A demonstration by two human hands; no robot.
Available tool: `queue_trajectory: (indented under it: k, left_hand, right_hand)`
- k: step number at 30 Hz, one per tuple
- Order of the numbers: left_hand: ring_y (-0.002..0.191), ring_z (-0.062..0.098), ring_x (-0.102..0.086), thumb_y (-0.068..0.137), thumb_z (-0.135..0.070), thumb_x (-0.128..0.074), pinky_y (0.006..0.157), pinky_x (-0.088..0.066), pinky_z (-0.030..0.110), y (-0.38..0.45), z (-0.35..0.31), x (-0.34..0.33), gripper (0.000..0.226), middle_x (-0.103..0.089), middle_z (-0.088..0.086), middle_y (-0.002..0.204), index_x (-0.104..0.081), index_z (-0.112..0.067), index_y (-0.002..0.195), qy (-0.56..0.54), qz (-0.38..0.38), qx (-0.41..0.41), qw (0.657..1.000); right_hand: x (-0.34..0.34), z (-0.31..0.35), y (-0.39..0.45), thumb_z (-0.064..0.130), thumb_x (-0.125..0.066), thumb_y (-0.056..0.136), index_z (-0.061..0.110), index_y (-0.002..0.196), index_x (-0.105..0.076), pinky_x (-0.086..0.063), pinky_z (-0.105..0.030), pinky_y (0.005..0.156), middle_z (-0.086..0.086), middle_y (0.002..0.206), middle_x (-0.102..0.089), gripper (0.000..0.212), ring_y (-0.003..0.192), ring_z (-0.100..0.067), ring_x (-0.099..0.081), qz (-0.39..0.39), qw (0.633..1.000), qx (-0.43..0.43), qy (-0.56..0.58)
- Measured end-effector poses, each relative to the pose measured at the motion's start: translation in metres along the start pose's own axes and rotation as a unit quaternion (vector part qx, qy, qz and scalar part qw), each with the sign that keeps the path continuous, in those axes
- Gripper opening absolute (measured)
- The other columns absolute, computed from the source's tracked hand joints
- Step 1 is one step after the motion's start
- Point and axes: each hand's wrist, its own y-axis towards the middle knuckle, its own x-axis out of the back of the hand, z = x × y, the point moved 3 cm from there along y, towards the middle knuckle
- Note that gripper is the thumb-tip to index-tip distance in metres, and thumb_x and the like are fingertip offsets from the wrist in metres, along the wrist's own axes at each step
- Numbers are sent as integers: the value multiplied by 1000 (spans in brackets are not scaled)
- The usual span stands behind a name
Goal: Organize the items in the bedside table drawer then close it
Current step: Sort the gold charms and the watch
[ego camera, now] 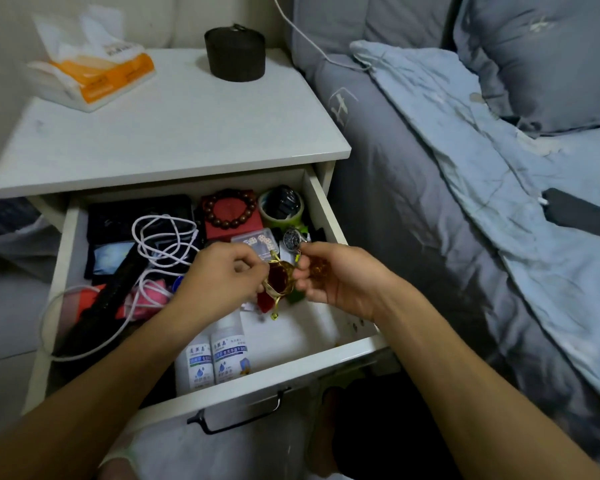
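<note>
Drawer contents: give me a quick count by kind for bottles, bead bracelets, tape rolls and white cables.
White bottles: 2
Bead bracelets: 1
Tape rolls: 1
White cables: 1, tangled, possibly more
Total: 5

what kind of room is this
Most likely a bedroom: a bed with a blue quilt and pillow sits right beside a white bedside table whose drawer is open.
</note>
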Motion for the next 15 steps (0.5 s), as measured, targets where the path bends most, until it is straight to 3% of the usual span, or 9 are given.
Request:
queue_trajectory:
  k: [5,8,15]
  left_hand:
    - [58,17,-68,87,-15,-66,70,-58,44,1,2,0,22,-71,2,63,-70,-23,68,-4,7,7,1000]
    - [58,15,-67,88,-16,-66,68,-58,42,3,3,1,23,-72,4,64,-70,-28,68,-16,10,22,1000]
    - [56,14,-66,90,-14,-65,60,-54,29,1,0,0,18,-71,6,64,-69,-15,72,-31,11,50,998]
  right_hand:
    - [-7,4,-5,24,-39,103,-4,94,-60,-59,-28,66,-19,86,-68,36,74,-23,-69,-6,996,5,88]
    - [-12,6,-4,29,-40,103,-11,109,-59,-58,-33,77,-25,102,-65,44,93,-31,-67,-5,995,-3,98]
    - [-20,4,-1,37,-42,101,-13,119,-54,-52,-33,87,-27,114,-62,55,101,-30,-63,-4,998,-25,54]
